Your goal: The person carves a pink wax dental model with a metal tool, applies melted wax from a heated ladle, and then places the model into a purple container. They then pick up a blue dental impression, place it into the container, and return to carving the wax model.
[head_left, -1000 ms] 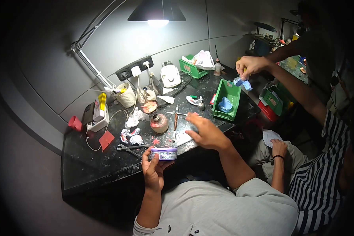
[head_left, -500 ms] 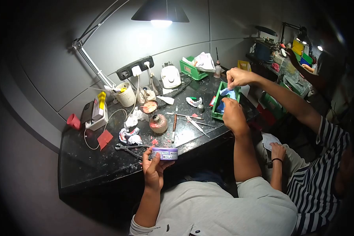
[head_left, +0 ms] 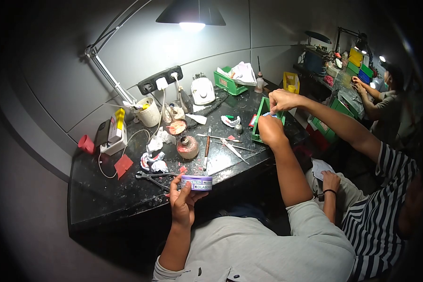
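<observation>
A dark, speckled tabletop (head_left: 103,199) runs beneath a lit black lamp (head_left: 191,12). Near its right end sits a green bin (head_left: 263,106). The person's right hand (head_left: 272,130) covers the bin's near part, its back to the camera; whether its fingers are open or closed cannot be told. A co-worker's hand (head_left: 285,100), reaching in from the right, bends its fingertips down over the same bin. The person's left hand (head_left: 183,199) grips a round purple-and-white container (head_left: 197,183) at the tabletop's front edge. Pliers (head_left: 156,175) lie just behind it. A bit of blue material (head_left: 268,114), mostly hidden, shows between the two hands at the bin.
</observation>
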{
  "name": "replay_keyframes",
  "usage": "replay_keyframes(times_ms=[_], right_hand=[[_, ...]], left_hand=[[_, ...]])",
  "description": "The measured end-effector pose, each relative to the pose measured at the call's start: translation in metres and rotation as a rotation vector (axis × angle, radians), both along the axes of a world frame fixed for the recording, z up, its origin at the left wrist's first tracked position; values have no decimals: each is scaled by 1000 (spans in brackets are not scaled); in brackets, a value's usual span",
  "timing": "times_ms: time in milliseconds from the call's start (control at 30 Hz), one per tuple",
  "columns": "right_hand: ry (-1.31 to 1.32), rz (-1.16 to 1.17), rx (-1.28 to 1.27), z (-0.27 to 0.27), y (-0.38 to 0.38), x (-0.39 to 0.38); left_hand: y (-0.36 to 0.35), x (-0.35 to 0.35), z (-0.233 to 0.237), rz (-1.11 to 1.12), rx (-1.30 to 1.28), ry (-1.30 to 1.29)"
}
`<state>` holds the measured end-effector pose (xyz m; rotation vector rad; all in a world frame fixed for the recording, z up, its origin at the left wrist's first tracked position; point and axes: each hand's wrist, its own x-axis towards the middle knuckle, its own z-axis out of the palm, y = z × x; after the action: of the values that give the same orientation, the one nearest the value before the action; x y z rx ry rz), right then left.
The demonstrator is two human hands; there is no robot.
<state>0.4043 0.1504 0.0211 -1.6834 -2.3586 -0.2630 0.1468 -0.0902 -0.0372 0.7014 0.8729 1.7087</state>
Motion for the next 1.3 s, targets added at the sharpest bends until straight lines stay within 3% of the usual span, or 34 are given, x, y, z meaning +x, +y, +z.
replay_keyframes(times_ms=[267, 400, 467, 533, 600, 633, 733, 800, 833, 933, 1067, 1300], right_hand=[[45, 39, 16, 7, -6, 1], [197, 27, 15, 14, -9, 9], [426, 82, 63, 17, -12, 13], [447, 89, 48, 27, -12, 20], [692, 141, -178, 50, -24, 28], [800, 177, -115, 48, -23, 32], [1053, 413, -8, 64, -29, 49], [1125, 528, -74, 105, -53, 64], [1348, 492, -119, 97, -55, 65], [1585, 447, -127, 96, -58, 73], [1825, 497, -251, 77, -51, 83], [1854, 770, -500, 57, -56, 42]], left_hand=[[0, -1, 1, 2, -6, -6], [0, 0, 1, 0, -12, -11], [1, -2, -1, -1, -18, -16], [0, -4, -3, -5, -24, -19], [0, -5, -4, -3, -23, -17], [0, -5, -4, -4, -26, -20], [0, -4, -4, -8, -25, -12], [0, -4, -2, -11, -1, -5], [0, -3, 0, -13, -4, -7], [0, -1, 1, -12, -9, -4], [1, -2, -2, 1, -17, -14], [1, -3, 0, -2, -26, -4]])
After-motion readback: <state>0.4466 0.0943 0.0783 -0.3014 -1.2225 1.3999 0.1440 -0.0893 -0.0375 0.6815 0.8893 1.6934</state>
